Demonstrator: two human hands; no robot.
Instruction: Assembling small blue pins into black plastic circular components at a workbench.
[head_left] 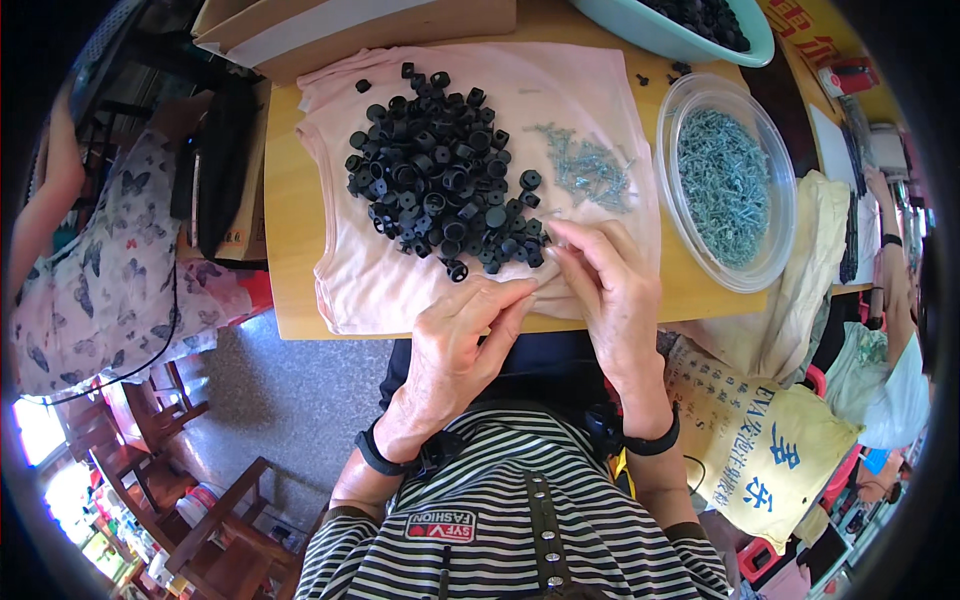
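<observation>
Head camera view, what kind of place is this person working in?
Probably a small home or workshop bench for hand assembly. A wooden table holds a pile of black plastic caps on a pink cloth, and a clear bowl of small screws stands beside it.

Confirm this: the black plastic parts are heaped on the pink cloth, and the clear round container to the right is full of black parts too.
Not quite. The head view shows the black plastic parts heaped on the pink cloth, but the clear round container to the right holds silvery screws, not black parts.
</observation>
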